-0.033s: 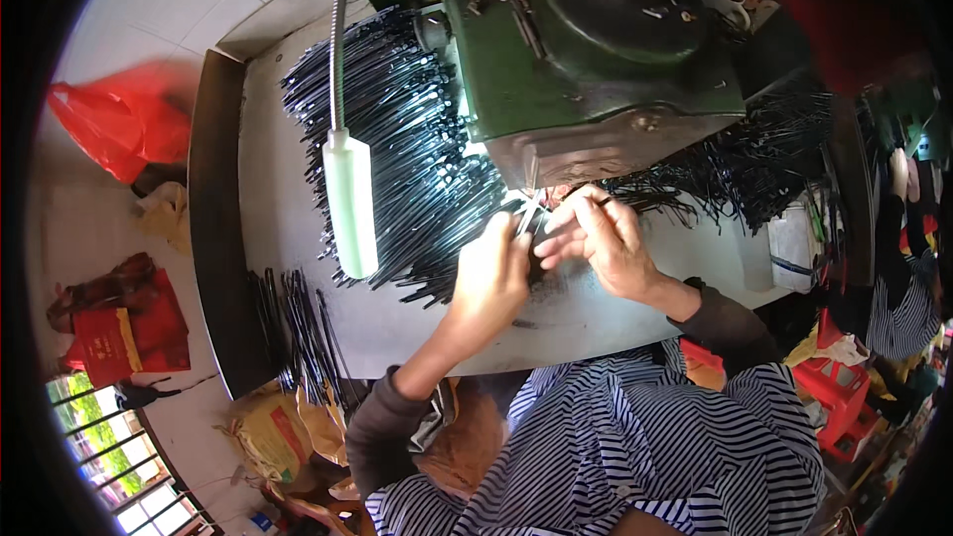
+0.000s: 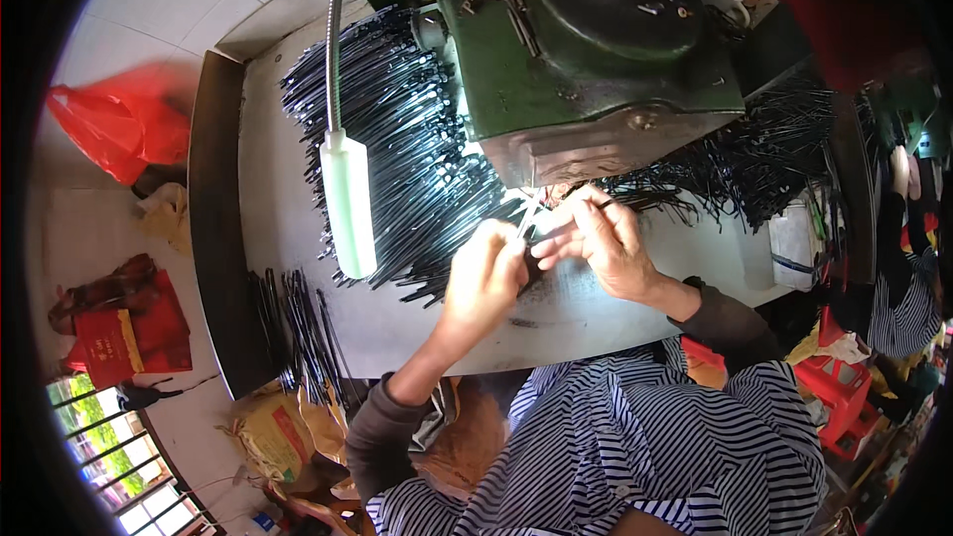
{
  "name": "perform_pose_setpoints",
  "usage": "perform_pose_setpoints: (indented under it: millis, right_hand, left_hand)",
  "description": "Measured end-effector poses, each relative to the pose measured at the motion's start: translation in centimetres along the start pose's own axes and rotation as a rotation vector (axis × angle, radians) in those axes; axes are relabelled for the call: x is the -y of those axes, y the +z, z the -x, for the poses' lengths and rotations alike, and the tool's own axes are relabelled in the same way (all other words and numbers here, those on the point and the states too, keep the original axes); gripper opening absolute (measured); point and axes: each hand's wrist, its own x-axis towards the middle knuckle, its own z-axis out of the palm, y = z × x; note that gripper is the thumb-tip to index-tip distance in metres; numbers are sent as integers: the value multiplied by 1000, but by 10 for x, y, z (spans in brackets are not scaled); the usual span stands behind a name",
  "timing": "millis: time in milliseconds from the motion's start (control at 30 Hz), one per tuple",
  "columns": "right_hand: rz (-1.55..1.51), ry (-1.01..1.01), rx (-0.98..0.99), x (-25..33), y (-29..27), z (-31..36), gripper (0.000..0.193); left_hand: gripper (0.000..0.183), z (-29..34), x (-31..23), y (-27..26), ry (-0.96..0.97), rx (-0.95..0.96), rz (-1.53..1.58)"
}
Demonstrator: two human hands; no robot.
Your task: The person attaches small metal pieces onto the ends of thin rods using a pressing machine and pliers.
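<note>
My left hand point(image 2: 483, 273) is closed with thumb and fingertips pressed together, gripping a thin, bright strip point(image 2: 529, 215) that points up toward the machine's underside. Glare hides the strip's exact kind. Close beside it, on the right, is my right hand point(image 2: 608, 246). Its thumb and forefinger come together near the strip's upper end, while the lower fingers curl loosely toward my left hand. Anything between those fingertips is too small to tell. Both hands work just below the front of a green machine point(image 2: 596, 69). To their left, dark thin rods point(image 2: 397, 159) lie in a thick heap.
A lamp point(image 2: 347, 203) on a flexible neck hangs over the heap. More dark pieces point(image 2: 754, 164) lie right of the machine, near a whitish container point(image 2: 794, 246). Several rods point(image 2: 306, 337) rest by the metal table's point(image 2: 397, 342) raised left edge point(image 2: 218, 228). Small metal bits lie atop the machine.
My left hand has shifted slightly down and left, with the strip still in its fingers. The right hand stays almost in place.
</note>
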Motion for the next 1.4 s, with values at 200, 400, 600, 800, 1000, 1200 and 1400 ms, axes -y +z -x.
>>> perform_pose_setpoints:
  millis: [200, 400, 600, 800, 1000, 1200, 1400]
  right_hand:
    - [7, 34, 47, 2, -1, -5, 22]
    - [-201, 234, -32, -1, 5, -9, 26]
    - [-269, 271, 37, -2, 6, -24, 27]
    - [-264, 194, 36, -1, 6, -19, 24]
    - [-239, -129, -109, 13, -37, -20, 25]
    - [-222, -250, -92, 20, -33, -28, 22]
    - [-231, -286, 59, 5, -55, -31, 19]
  left_hand:
    - [13, 5, -1, -31, -283, 232, 658]
    - [17, 12, 0, -34, -248, 217, 662]
    - [17, 11, -4, -45, -112, 177, 202]
    - [20, 14, -18, -42, 64, 92, -178]
    - [26, 2, 18, -17, -105, 23, 1015]
    - [21, -45, 3, 20, 78, -191, 1181]
    - [17, -50, 10, 25, 127, -219, 1142]
